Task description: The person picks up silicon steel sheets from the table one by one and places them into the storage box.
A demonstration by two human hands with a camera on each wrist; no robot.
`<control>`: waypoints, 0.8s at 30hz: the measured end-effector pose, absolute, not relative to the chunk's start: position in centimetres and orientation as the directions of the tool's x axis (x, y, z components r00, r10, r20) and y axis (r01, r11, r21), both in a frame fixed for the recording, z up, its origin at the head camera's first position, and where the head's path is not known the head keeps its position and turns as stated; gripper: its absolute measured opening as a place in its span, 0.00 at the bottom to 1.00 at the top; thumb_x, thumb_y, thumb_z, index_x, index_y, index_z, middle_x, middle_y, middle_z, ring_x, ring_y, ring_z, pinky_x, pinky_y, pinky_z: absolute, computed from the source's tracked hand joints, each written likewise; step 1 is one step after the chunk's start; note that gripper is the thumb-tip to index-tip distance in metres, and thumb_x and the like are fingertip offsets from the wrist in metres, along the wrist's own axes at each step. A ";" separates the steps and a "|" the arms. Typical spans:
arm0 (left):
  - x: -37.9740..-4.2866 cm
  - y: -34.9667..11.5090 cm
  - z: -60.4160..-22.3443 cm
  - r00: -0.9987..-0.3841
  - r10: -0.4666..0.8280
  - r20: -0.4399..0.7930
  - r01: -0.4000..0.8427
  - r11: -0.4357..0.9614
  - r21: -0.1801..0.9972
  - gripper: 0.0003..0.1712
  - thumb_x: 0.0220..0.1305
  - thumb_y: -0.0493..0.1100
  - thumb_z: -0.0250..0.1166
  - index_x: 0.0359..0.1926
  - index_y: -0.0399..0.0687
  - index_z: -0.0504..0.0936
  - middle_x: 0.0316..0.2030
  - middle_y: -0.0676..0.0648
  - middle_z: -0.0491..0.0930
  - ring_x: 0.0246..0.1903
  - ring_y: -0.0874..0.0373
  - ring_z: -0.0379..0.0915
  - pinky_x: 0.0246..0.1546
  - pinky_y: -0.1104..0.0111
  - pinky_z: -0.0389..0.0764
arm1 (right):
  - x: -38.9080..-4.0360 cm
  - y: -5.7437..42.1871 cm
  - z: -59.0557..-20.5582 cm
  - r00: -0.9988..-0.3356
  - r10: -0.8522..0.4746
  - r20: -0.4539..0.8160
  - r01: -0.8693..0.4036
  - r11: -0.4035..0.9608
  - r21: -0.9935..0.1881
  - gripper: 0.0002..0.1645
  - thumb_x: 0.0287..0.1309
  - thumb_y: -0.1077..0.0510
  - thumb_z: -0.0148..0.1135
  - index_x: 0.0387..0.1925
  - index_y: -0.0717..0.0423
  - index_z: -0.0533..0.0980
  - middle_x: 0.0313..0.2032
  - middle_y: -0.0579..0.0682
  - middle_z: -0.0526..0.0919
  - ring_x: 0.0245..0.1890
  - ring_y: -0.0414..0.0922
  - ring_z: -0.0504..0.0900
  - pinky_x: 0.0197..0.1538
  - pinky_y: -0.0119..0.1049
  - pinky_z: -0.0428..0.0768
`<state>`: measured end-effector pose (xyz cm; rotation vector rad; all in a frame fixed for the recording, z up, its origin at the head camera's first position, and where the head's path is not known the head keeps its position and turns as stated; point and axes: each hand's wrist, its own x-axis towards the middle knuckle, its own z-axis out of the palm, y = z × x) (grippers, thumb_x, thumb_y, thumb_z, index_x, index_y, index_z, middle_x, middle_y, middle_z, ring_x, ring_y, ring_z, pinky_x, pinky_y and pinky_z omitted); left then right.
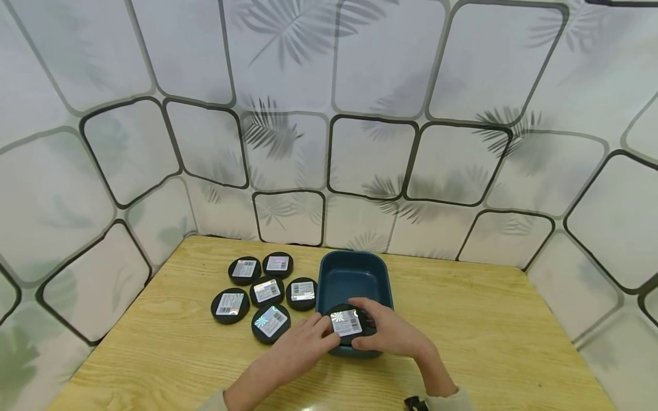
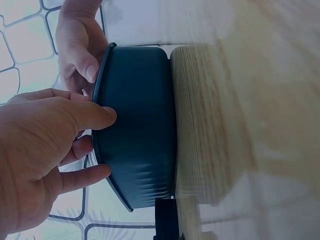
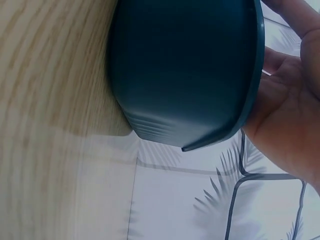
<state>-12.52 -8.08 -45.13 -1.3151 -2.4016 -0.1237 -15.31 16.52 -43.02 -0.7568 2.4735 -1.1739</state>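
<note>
A dark blue rectangular bin (image 1: 354, 281) stands on the table. At its near end is a flat black round container (image 1: 346, 322) with a shiny white label facing up. My right hand (image 1: 393, 331) grips this container from the right, thumb at the near side and fingers at the far side. At the left, my left hand (image 1: 303, 345) reaches to the bin's near left rim. In the left wrist view, the left thumb (image 2: 102, 117) lies on the bin's outer wall and other fingers pass over the rim. The bin wall hides the container in both wrist views.
Several similar labelled black round containers (image 1: 267, 290) lie in a loose cluster left of the bin, one close to its left wall. The wooden table (image 1: 478, 319) backs onto a patterned white curtain (image 1: 370, 154), which also encloses both sides.
</note>
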 end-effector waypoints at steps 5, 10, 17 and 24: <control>-12.6 -8.1 -45.2 -0.455 0.787 0.415 0.826 0.548 -0.133 0.13 0.60 0.38 0.70 0.41 0.56 0.75 0.39 0.53 0.73 0.36 0.61 0.67 0.32 0.72 0.74 | -15.3 16.2 -43.1 -0.821 -0.569 -0.045 -0.333 0.542 -0.771 0.45 0.57 0.50 0.71 0.71 0.60 0.62 0.65 0.55 0.70 0.57 0.50 0.75 0.54 0.47 0.76; -12.6 -8.0 -45.2 -0.451 0.786 0.423 0.828 0.545 -0.129 0.12 0.60 0.38 0.69 0.40 0.56 0.76 0.38 0.54 0.72 0.36 0.61 0.67 0.32 0.73 0.73 | -15.2 16.1 -43.0 -0.827 -0.561 -0.046 -0.323 0.540 -0.777 0.44 0.58 0.51 0.71 0.71 0.59 0.63 0.64 0.55 0.71 0.56 0.49 0.74 0.52 0.46 0.76; -12.6 -8.1 -45.2 -0.463 0.785 0.411 0.830 0.547 -0.111 0.12 0.61 0.38 0.69 0.42 0.57 0.77 0.40 0.53 0.75 0.38 0.60 0.69 0.35 0.72 0.76 | -15.3 16.1 -43.0 -0.830 -0.557 -0.034 -0.323 0.529 -0.785 0.40 0.59 0.53 0.69 0.70 0.58 0.64 0.63 0.58 0.71 0.57 0.54 0.76 0.53 0.50 0.77; -12.6 -8.2 -45.1 -0.466 0.792 0.393 0.835 0.542 -0.101 0.12 0.62 0.39 0.69 0.43 0.57 0.77 0.41 0.53 0.75 0.38 0.61 0.68 0.36 0.73 0.75 | -15.3 16.0 -43.4 -0.824 -0.567 0.009 -0.373 0.529 -0.762 0.42 0.63 0.47 0.66 0.72 0.55 0.61 0.67 0.58 0.67 0.63 0.55 0.71 0.59 0.55 0.73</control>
